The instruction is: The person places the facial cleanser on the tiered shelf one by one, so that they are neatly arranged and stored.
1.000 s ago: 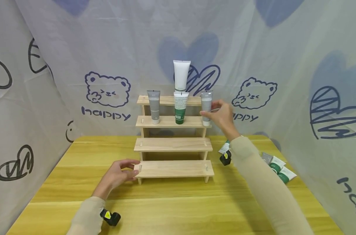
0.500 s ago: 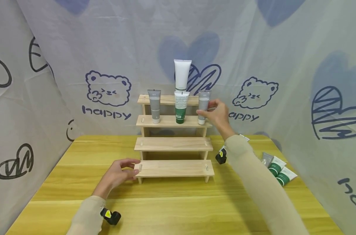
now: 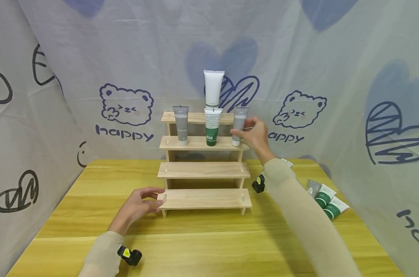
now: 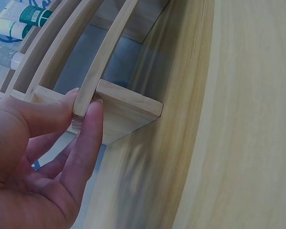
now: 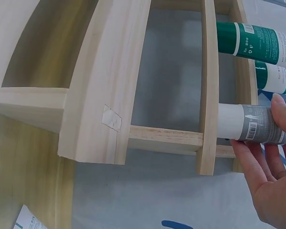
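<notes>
A gray tube point(image 3: 239, 122) is standing cap-down at the right end of the wooden rack point(image 3: 203, 170), on its 2nd shelf point(image 3: 195, 142) from the top; the right hand point(image 3: 259, 135) is pinching it between thumb and fingers. The left hand point(image 3: 140, 202) is gripping the rack's lowest shelf point(image 3: 202, 199) by the left end. Standing tubes up is looking partly done: the other gray tube point(image 3: 182, 125) and a green-and-white tube point(image 3: 212, 127) are sharing that 2nd shelf, a white tube point(image 3: 213, 88) apparently occupying the top shelf point(image 3: 193, 117). 3 small tubes point(image 3: 335, 208) are lying right of the rack, seemingly remaining. A wood-grain table point(image 3: 195, 246) is supporting the rack; behind it, a pale curtain point(image 3: 292, 50) is hanging, showing printed bears point(image 3: 126, 111).
</notes>
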Available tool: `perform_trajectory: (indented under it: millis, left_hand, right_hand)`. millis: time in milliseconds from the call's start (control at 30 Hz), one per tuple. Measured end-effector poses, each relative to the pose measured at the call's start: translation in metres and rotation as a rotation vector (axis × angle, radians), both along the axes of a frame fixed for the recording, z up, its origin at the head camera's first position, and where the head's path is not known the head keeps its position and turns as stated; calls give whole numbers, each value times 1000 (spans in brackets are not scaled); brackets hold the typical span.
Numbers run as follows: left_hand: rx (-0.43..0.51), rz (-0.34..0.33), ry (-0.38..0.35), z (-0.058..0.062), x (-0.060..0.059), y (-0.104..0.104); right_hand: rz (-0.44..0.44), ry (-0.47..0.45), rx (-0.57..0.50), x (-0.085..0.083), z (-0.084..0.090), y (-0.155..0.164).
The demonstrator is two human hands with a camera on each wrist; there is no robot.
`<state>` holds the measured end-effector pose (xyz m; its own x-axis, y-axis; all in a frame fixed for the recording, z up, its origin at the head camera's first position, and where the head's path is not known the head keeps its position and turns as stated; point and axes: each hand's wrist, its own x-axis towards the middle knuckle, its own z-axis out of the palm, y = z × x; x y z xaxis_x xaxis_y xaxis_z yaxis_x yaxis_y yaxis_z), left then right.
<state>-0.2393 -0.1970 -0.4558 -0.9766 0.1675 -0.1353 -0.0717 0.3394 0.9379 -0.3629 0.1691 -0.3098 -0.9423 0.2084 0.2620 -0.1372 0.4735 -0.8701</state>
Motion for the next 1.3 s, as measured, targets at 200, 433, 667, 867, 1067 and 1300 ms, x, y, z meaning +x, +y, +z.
perform_trajectory:
  millis: [200,433,667,867,1067,1300]
  left_hand:
    - [-1,4,-5,-2,0,0]
    - [-7,8,-12,-3,-1,0]
    - [-13,13,-12,-1,0,0]
    - [-14,9,-10,-1,0,1]
    - [-11,8,-12,-1,0,0]
    - [-4,6,-10,-1,-1,0]
  right_hand:
    - [-3,-4,0,0,-1,-2]
    - [11,19,2,0,-2,0]
    - [31,38,15,2,-2,1]
    - [44,36,26,3,-2,2]
    - [52,34,27,4,-4,2]
    - [54,50,19,4,-6,1]
